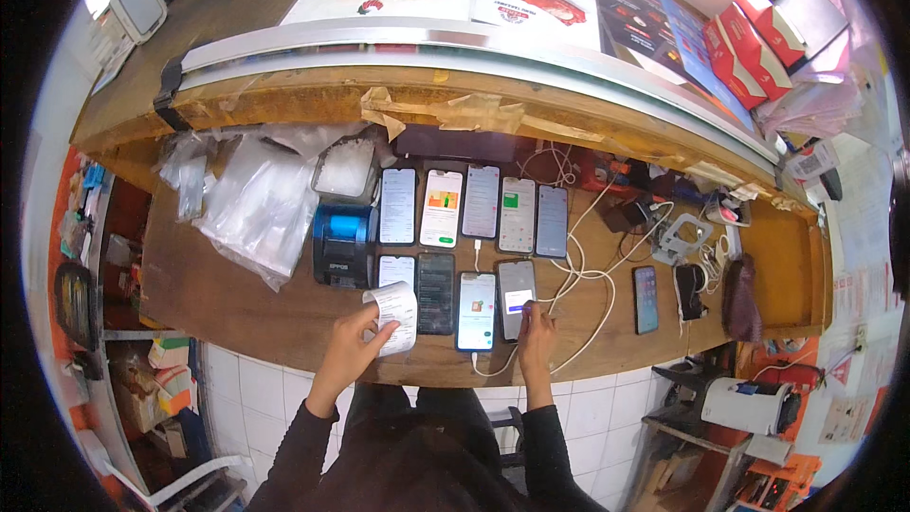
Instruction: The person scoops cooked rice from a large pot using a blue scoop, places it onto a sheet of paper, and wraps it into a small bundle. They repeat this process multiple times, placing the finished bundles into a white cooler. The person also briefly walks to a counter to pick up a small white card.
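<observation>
My left hand (350,341) holds a curled paper receipt (395,313) between thumb and fingers, over a smartphone (395,267) that it partly covers. My right hand (537,341) is at a grey-screened smartphone (516,281), a fingertip at the pop-up box on its screen. Between the hands lie a dark-screened smartphone (436,295) and a lit smartphone (476,313) with a white cable at its lower end. Behind them is a row of several smartphones (480,203), screens up. A black receipt printer (345,249) stands left of the phones.
Clear plastic bags (259,206) lie at the left, beside a plastic container (346,167). White charging cables (586,274) loop right of the phones. Another smartphone (645,299) and a dark red pouch (741,299) lie farther right. The raised counter's wooden edge (298,103) runs behind.
</observation>
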### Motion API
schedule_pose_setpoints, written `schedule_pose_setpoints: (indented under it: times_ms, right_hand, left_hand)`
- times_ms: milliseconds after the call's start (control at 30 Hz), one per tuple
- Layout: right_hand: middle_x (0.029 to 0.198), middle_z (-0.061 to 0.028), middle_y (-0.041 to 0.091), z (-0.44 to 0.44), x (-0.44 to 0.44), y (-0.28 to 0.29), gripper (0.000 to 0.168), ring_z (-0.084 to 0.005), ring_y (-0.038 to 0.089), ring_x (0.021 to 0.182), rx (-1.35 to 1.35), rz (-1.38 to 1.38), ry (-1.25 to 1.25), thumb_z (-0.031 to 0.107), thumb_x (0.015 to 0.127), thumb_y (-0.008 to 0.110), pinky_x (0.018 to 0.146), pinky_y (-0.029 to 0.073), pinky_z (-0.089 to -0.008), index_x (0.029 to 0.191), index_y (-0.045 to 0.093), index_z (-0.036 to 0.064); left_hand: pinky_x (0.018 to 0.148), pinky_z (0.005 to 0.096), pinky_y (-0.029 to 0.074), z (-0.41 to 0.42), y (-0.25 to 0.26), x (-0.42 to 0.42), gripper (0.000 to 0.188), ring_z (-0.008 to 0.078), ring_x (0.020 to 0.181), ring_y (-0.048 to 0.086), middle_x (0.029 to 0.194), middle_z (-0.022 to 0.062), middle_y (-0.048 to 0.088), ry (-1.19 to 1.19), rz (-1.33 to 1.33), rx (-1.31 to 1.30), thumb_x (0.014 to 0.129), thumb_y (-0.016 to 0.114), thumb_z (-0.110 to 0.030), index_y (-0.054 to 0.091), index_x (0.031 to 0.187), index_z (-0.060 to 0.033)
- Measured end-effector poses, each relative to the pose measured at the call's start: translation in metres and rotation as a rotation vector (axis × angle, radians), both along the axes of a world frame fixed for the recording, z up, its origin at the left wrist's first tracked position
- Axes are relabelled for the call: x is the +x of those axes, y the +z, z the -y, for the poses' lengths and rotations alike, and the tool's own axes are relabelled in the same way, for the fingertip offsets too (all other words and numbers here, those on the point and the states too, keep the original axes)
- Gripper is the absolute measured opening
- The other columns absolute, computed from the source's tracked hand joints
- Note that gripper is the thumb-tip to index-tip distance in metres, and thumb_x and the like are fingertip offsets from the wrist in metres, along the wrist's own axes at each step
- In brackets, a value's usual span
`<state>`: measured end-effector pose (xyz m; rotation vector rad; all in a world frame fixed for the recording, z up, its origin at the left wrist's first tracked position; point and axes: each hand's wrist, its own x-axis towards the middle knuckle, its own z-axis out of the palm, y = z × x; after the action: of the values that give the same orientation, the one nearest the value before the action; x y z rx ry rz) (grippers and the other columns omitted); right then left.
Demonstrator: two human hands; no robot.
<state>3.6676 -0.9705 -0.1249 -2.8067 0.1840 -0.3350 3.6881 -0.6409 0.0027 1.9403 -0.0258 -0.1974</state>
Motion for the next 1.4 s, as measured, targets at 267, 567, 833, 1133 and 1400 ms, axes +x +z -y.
schedule_pose_setpoints:
  times_ms: [267,567,833,1133,1400]
  right_hand:
    - [0.104,-0.0093,0.065,-0.1,0.008,0.112,0.028,-0.0178,0.059,0.103,1.054,-0.374,0.495,0.015,0.091,0.061,0.094,0.042,-0.0311,0.115,0.056,0.002]
    - [0.091,-0.0044,0.063,-0.144,0.017,0.157,0.02,-0.0087,0.057,0.084,1.034,-0.598,0.625,0.018,0.094,0.058,0.076,0.047,-0.0273,0.099,0.062,-0.001]
    - [0.094,-0.0187,0.057,-0.143,0.026,0.197,0.02,-0.0371,0.056,0.084,0.337,-0.19,1.064,0.008,0.083,0.061,0.074,0.046,-0.0408,0.102,0.059,0.001]
    - [0.078,-0.0154,0.057,-0.157,0.017,0.2,0.01,-0.0303,0.056,0.072,0.4,-0.14,1.049,0.01,0.086,0.056,0.066,0.045,-0.0399,0.088,0.059,0.001]
    - [0.075,-0.0089,0.057,-0.123,0.054,0.161,0.017,-0.0199,0.053,0.069,0.587,0.037,0.598,0.015,0.09,0.06,0.06,0.04,-0.0302,0.08,0.062,0.002]
  left_hand:
    - [0.077,0.026,0.051,0.052,0.009,-0.006,0.035,0.0149,0.091,0.064,0.107,0.0116,0.065,0.334,0.039,-0.483,0.09,0.06,-0.002,0.049,0.123,0.0041]
    - [0.093,0.0344,0.041,0.021,0.029,0.002,0.06,0.0212,0.108,0.054,0.115,0.0174,0.057,0.794,0.4,-0.395,0.087,0.059,0.001,0.026,0.136,0.0003]
    - [0.105,0.0457,0.03,-0.022,0.058,-0.016,0.037,0.0279,0.103,0.057,0.097,0.0136,0.063,-0.404,0.558,0.413,0.085,0.064,-0.037,0.061,0.109,-0.0082]
    - [0.093,0.0369,0.038,-0.048,0.071,-0.009,0.023,0.0188,0.087,0.059,0.083,0.0049,0.064,-0.651,0.574,0.466,0.084,0.066,-0.028,0.061,0.093,-0.0076]
    - [0.086,0.037,0.043,-0.035,0.06,-0.011,0.016,0.0216,0.086,0.058,0.101,0.0037,0.063,-0.416,0.356,-0.017,0.082,0.069,-0.023,0.065,0.083,-0.0072]
